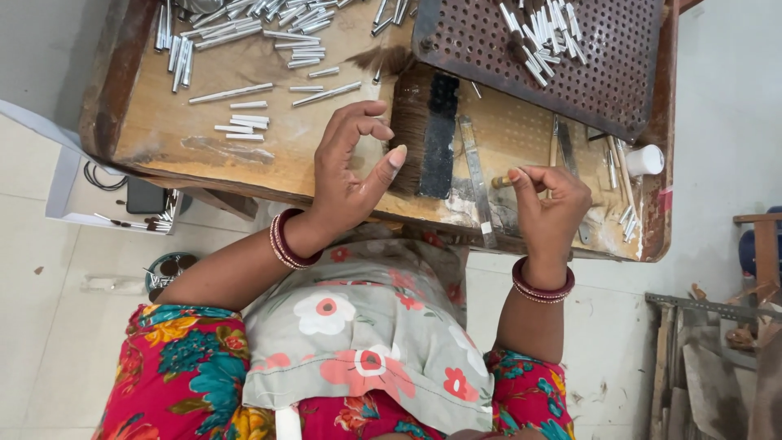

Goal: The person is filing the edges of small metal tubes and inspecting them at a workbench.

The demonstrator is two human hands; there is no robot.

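Pinching a small half-hidden tube point(500, 181), right hand point(547, 213) grip closed; left hand point(350, 167) open.

Soft, even daylight fills the scene, brightest on the pale floor point(49, 326) at the left. Shadows under the hands on the wooden worktop point(269, 155) are faint; the metal tubes point(244, 24) near its far edge glint mildly. Focus is sharp, with slight wide-angle stretching at the frame edges.

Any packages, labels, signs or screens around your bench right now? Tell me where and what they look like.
No packages, signs or screens show clearly.
White cup: small, round, at the bench's right edge.
Dark flat object: on the white shelf at the left below the bench; too unclear to call a screen.
Right hand pinches a small tan piece; left hand is open.
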